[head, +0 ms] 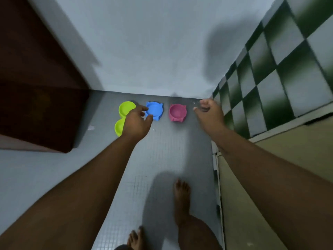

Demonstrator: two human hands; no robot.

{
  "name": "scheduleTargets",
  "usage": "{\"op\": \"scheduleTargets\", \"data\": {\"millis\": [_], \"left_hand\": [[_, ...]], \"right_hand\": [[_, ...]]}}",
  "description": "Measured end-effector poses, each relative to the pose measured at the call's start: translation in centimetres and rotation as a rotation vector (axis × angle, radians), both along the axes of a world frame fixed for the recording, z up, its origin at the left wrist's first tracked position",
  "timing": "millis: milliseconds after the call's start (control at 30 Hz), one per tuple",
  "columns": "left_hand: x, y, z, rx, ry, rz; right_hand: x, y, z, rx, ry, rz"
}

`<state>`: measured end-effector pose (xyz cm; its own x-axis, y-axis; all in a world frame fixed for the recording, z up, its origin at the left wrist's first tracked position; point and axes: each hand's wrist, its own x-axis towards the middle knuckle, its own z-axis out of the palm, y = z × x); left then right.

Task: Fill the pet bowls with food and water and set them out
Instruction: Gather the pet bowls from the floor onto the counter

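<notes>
Open floor (162,159) leads to the bowls; dark cabinet (36,105) left; tiled wall (270,87) right.

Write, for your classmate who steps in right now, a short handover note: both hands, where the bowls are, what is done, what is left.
Left hand: open, reaching at the blue bowl, fingers at its rim; grip not certain.
Right hand: loosely curled, empty, in the air beside the pink bowl.
Bowls: green double bowl, blue and pink in a row on the floor by the wall.
Done: nothing visibly filled; all look empty.
Left: add food and water, set them out.
</notes>
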<state>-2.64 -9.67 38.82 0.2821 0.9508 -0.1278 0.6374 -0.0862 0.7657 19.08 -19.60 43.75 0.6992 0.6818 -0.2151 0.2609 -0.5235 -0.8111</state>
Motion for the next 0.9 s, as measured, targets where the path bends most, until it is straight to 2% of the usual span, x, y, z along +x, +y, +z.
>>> {"op": "scheduleTargets", "data": {"millis": [200, 333, 467, 567, 767, 900], "left_hand": [[5.5, 8.3, -16.7, -0.106, -0.072, 0.140], [8.4, 12.6, -27.2, -0.104, -0.132, 0.253], [9.9, 15.4, -35.7, -0.139, -0.143, 0.346], [10.3, 17.7, -40.1, -0.119, -0.101, 0.343], [10.7, 21.2, -44.4, -0.030, 0.014, 0.290], [11.2, 22.4, -45.8, -0.079, 0.035, 0.255]], "right_hand": [[6.1, 7.4, -17.6, -0.078, 0.099, -0.141], [9.8, 11.3, -29.1, -0.140, 0.125, -0.181], [12.2, 14.2, -38.4, -0.169, 0.155, -0.248], [14.2, 15.9, -44.7, -0.195, 0.093, -0.233], [13.4, 18.4, -47.9, -0.185, 0.005, -0.159], [13.2, 19.7, -49.5, -0.185, 0.008, -0.146]]}}
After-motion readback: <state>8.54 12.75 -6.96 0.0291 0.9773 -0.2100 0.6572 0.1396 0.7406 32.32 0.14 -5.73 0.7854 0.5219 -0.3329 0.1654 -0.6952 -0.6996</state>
